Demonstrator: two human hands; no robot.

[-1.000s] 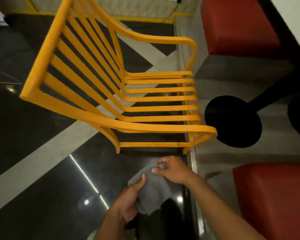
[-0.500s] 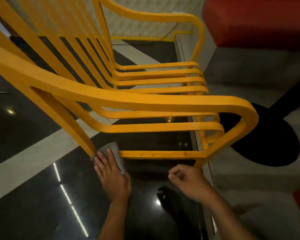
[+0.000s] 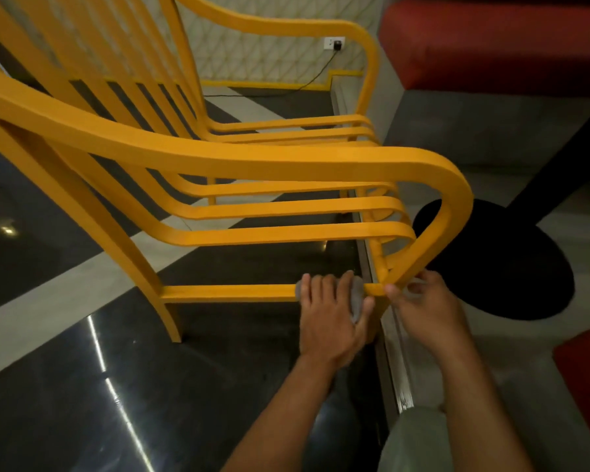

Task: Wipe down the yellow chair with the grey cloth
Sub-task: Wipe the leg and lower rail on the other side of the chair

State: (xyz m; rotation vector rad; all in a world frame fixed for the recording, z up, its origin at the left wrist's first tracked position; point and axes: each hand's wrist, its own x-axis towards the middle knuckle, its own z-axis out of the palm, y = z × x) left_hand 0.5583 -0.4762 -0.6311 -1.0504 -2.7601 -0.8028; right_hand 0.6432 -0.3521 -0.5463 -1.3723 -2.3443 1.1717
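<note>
The yellow chair with slatted seat and back fills the upper view, its near armrest curving down to the front leg at right. My left hand presses the grey cloth onto the right end of the low side rail, just left of that front leg. Only small edges of the cloth show around the fingers. My right hand grips the bottom of the front leg where the rail joins it.
A glossy black and white floor lies under the chair. A round black table base sits just right of the front leg. Red seats stand at the top right and lower right. A metal strip runs along the floor.
My left hand slid the cloth rightward along the low side rail from the rear leg to the front leg. My right hand moved up and took hold of the front leg.
</note>
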